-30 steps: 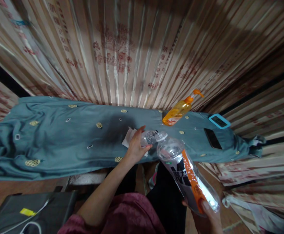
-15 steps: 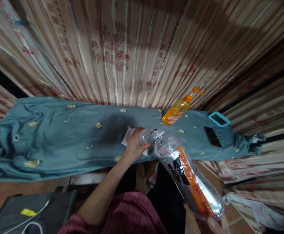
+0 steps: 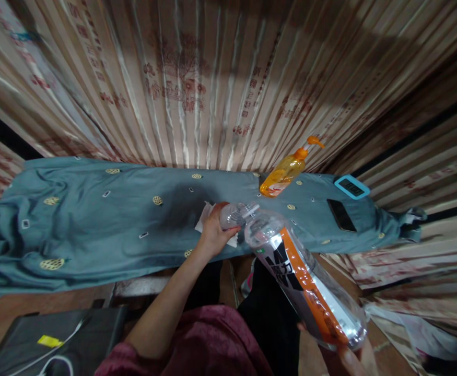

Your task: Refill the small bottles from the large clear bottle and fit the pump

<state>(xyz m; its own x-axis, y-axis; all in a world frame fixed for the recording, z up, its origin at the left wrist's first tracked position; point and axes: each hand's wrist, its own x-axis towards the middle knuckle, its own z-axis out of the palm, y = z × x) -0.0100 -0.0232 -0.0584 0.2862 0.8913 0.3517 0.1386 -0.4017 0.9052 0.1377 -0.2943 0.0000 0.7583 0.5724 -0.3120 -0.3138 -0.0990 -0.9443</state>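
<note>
My left hand (image 3: 213, 233) is wrapped around a small clear plastic bottle (image 3: 233, 215), which lies tilted with its mouth toward the right. White tissue (image 3: 203, 215) shows under and beside that hand. A large clear bottle (image 3: 302, 277) with an orange, silver and black label slants up from the lower right. My right hand (image 3: 348, 357) grips it at the base. The two bottle mouths meet or overlap; I cannot tell whether they touch. No liquid can be made out in either bottle.
An orange pump bottle (image 3: 283, 174) stands at the back of the cloth-covered bench (image 3: 126, 209). To the right are a blue-framed digital timer (image 3: 352, 187) and a dark phone (image 3: 341, 214). At lower left, a dark case (image 3: 20, 339) carries a white cable. Curtains hang behind.
The large bottle's neck has shifted slightly left, closer to the small bottle's mouth, while its base has moved a little right. My left hand keeps its grip nearly in place.
</note>
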